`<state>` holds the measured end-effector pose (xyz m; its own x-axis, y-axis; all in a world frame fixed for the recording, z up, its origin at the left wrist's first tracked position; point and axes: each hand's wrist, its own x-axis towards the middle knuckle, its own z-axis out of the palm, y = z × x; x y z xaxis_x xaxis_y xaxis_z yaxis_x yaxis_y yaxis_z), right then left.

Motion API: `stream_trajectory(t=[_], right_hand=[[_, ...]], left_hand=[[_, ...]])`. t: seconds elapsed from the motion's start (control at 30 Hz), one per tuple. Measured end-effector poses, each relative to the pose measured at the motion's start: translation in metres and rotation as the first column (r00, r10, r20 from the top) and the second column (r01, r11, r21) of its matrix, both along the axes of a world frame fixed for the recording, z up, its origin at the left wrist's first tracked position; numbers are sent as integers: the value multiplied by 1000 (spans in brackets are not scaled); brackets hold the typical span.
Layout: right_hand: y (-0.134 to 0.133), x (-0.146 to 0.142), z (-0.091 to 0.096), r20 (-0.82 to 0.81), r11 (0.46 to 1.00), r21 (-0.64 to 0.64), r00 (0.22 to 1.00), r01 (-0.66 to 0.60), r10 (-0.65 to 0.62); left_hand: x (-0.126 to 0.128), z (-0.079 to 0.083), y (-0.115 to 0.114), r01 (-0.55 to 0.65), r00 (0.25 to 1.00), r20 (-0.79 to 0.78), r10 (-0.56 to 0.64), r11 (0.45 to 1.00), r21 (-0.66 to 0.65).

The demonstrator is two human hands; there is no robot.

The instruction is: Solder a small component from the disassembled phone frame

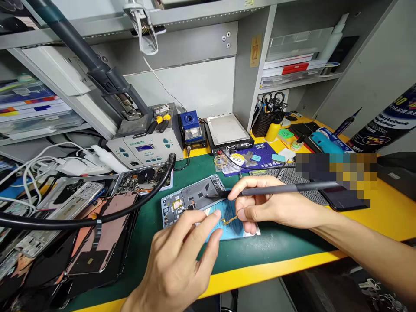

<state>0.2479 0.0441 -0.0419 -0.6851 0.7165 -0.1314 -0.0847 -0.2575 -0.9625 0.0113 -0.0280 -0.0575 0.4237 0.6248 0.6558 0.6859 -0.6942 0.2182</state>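
Note:
My right hand (pixel 269 203) grips a long dark pen-shaped tool (pixel 276 189), whose black tip is over the phone frame. Its thumb and a finger also pinch a small gold flex cable (pixel 230 221). Close to the cable's other end is my left hand (pixel 185 255), thumb and index finger apart; nothing shows held in it. Under both hands lies a grey-blue phone frame (pixel 198 195) with its inner side up. Beside it, a light-blue sheet-like piece (pixel 214 234) with lines on it lies below the cable, partly covered by my fingers.
Opened phone parts (pixel 107 234) are piled at left, with a thick black hose (pixel 136 208) arching over them. A rework station (pixel 146 147), a flat heating plate (pixel 229 130) and a yellow bottle (pixel 274 126) stand behind. At right are a perforated grey mat (pixel 287 178) and a large spray can (pixel 386 125).

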Motion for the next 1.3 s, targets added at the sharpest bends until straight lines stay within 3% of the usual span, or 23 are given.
stream_trajectory(t=[0.13,0.27,0.43,0.53,0.67,0.93,1.3], right_hand=[[1,1,3,30,1000,-23,999,-15,15],[2,1,0,11,999,-34,999,-35,35],[3,6,5,-20,991,41,991,131,-130],[7,13,10,-78,986,43,985,159,-155],[12,15,6,3,992,42,992,122,-122],[13,4,-2,72,984,17,982,176,-177],[12,2,-2,86,985,1,981,174,-174]], left_hand=[[-5,-3,2,85,990,-119,-70,988,127],[-7,-4,1,109,977,-202,-74,979,170],[-9,-9,-5,36,961,-276,32,971,236],[-7,-16,-10,-35,938,-333,101,980,198],[-1,-21,-19,-106,912,-381,151,985,136],[-5,-11,-23,-294,885,-318,339,938,183],[4,-14,-26,-248,886,-394,247,968,49]])
